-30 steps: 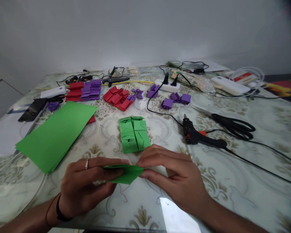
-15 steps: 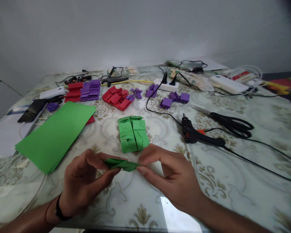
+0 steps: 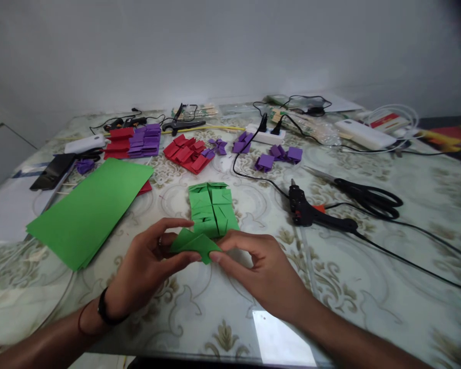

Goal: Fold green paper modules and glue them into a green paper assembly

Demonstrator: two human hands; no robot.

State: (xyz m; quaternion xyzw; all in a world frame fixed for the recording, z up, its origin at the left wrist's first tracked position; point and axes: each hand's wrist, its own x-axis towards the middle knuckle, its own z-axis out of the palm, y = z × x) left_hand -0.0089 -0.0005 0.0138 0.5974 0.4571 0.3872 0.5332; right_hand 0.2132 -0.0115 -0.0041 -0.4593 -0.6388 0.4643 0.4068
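Observation:
Between my two hands is a small folded piece of green paper (image 3: 195,244), with pointed flaps facing me. My left hand (image 3: 153,259) pinches its left part between thumb and fingers. The right corner is gripped by the thumb and forefinger of my right hand (image 3: 259,264). Just beyond my fingers, several folded green paper pieces (image 3: 211,207) lie side by side in a block on the table. To the left, a stack of green paper sheets (image 3: 92,210) rests at a slant.
A black glue gun (image 3: 315,212) and black-handled scissors (image 3: 363,195) lie to the right, cords trailing. Farther back are red folded papers (image 3: 188,154), purple folded papers (image 3: 278,155) and a white power strip (image 3: 267,135). A phone (image 3: 54,171) lies at the left.
The green paper has turned from nearly edge-on to show its folded face and pointed flaps. My left hand has shifted right, closer to my right hand.

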